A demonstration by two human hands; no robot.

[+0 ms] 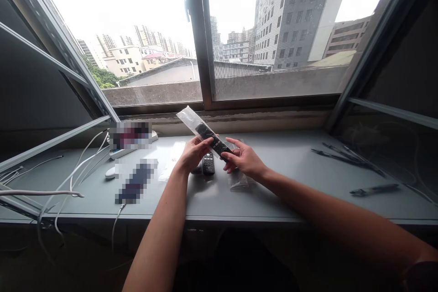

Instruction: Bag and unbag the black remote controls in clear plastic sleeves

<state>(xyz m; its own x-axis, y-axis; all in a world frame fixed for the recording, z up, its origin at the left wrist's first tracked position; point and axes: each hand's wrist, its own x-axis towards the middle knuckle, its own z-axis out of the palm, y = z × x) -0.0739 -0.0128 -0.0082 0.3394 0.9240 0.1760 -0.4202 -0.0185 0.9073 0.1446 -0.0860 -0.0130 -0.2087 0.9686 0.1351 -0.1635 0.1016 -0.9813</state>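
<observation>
A black remote control lies inside a clear plastic bag, held tilted above the desk. My left hand grips its left side, the thumb on top of the remote. My right hand pinches the lower right end between thumb and fingers, with the index finger stretched out. Under the hands a second black remote rests on the desk, its upper end hidden. Another clear bag lies below my right hand; its contents are not clear.
Several pens lie at the right of the grey desk. At the left are white cables, a power strip, a white mouse and a blurred dark object. A window frame stands behind the desk.
</observation>
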